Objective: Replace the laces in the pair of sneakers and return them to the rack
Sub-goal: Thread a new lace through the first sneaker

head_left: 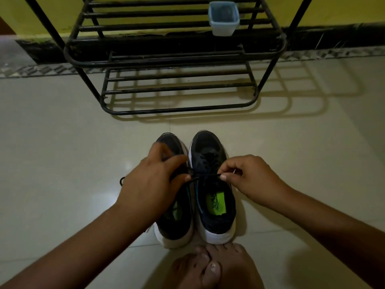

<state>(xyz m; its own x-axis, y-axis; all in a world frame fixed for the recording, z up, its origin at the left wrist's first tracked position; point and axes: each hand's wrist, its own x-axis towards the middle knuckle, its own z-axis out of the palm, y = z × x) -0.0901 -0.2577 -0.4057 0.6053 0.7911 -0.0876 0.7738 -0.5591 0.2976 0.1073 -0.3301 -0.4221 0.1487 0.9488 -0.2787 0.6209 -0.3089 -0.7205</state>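
Two dark sneakers with white soles and green insoles stand side by side on the floor, toes pointing away from me. Over the left sneaker (174, 228) hovers my left hand (152, 184), pinching one end of the black lace (205, 176). My right hand (248, 179) pinches the other end beside the right sneaker (212, 197). The lace runs taut between both hands across the right sneaker's upper eyelets. Much of the left sneaker is hidden under my left hand.
A black metal shoe rack (177, 109) stands on the pale tiled floor just beyond the sneakers, against a yellow wall. A small translucent plastic container (224, 18) sits on an upper shelf. My bare feet (210, 268) touch the sneakers' heels.
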